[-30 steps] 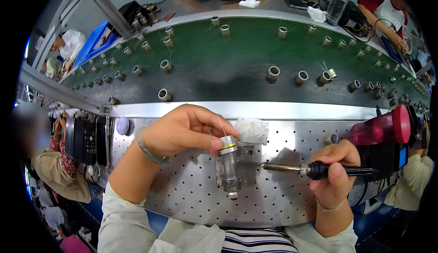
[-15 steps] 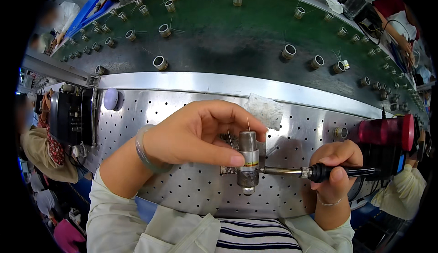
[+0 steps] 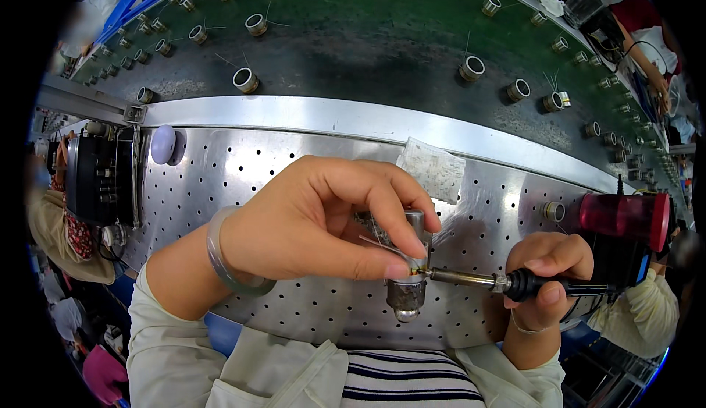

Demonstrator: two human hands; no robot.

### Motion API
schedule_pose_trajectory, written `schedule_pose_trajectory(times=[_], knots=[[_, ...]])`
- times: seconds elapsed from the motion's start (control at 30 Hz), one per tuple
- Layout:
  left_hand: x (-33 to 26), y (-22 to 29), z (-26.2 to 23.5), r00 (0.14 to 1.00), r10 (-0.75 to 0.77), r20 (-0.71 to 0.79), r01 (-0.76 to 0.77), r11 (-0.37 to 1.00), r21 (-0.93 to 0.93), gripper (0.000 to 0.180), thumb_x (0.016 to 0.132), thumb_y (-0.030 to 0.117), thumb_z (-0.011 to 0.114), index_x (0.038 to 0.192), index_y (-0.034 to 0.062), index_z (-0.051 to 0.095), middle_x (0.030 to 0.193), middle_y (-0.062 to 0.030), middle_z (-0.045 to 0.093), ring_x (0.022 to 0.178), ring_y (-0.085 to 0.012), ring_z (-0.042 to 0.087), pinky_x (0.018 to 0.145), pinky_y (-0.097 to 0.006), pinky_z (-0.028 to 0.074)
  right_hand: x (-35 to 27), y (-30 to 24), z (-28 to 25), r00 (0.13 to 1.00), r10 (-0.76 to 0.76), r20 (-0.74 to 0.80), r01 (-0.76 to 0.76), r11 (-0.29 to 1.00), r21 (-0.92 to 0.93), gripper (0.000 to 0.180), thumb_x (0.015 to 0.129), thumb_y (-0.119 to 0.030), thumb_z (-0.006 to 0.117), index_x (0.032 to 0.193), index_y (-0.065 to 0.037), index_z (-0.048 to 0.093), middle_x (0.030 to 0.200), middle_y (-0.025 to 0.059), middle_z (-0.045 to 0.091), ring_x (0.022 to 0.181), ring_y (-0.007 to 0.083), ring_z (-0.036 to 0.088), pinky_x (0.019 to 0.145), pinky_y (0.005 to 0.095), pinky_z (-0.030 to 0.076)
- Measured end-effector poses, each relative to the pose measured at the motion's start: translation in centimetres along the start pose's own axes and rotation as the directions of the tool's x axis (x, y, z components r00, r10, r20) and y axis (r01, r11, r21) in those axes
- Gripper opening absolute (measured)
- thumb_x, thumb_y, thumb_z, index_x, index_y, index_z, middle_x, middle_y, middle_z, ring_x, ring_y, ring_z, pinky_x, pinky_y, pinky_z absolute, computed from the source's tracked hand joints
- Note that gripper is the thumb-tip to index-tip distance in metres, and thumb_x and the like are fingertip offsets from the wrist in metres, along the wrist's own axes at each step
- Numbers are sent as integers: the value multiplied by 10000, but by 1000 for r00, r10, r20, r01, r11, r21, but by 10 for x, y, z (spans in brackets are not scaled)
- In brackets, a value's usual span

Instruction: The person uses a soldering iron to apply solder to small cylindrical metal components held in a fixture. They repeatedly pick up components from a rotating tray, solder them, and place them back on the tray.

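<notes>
Perforated steel sheet covers the desk across the middle of the frame, and beyond its bright upper rim a dark green belt curves along the top, dotted with small metal rings standing well apart from one another. At the far left edge a black box sits against the desk, with a pale round knob just beside it at upper left. Left of centre, the left hand comes in from the lower left with a grey bangle on its wrist; its fingers are curled and pinching a small metal cylinder near the lower middle of the frame, thumb and forefinger closed on the upper part while the lower end hangs free below them. Thin wires run under the fingers. Just above, at centre right, a white folded cloth lies flat on the desk. Right of the cylinder, a soldering iron lies nearly level, its tip touching the cylinder's upper side. The right hand at lower right is clenched around the iron's black handle. Beyond it, at the right edge, stands a red translucent cap on a dark holder.
</notes>
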State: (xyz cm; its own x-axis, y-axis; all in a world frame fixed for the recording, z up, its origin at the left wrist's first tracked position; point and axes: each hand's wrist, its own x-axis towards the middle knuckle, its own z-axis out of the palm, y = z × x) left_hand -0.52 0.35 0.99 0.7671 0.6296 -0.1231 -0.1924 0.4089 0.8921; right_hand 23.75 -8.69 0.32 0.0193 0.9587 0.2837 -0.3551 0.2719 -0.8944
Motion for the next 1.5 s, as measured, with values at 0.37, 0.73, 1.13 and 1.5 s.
schedule_pose_trajectory(times=[0.37,0.73,1.13,1.5], knots=[[-2,-9,-4,999,51,6,-51,998,37,163,613,-62,756,712,50,690,1016,-198,596,972,-245,571,900,-336,417,-4,10,-8,998,-51,28,51,999,-15,267,748,-101,733,855,42,535,619,95,567,432,139,515,399,246,406],[1,-13,-3,998,55,12,-55,998,-9,169,605,-64,762,712,48,695,1006,-205,596,963,-249,572,891,-334,425,-2,10,-9,999,-14,31,14,1000,0,266,738,-97,733,847,42,534,630,109,576,453,159,554,415,251,449],[0,-14,-6,998,60,27,-59,998,-24,172,609,-74,759,715,45,695,1010,-206,591,969,-251,569,889,-336,429,-3,12,-5,1000,-7,9,7,1000,14,253,766,-131,716,854,35,546,630,115,585,441,157,566,420,245,467],[5,-7,-9,997,-13,79,17,998,-55,350,668,-96,695,1007,-26,645,1028,-227,597,945,-208,585,721,-225,476,-2,9,-4,1000,-4,8,4,1000,-18,229,758,-96,709,834,32,535,618,107,573,445,155,549,412,253,448]])
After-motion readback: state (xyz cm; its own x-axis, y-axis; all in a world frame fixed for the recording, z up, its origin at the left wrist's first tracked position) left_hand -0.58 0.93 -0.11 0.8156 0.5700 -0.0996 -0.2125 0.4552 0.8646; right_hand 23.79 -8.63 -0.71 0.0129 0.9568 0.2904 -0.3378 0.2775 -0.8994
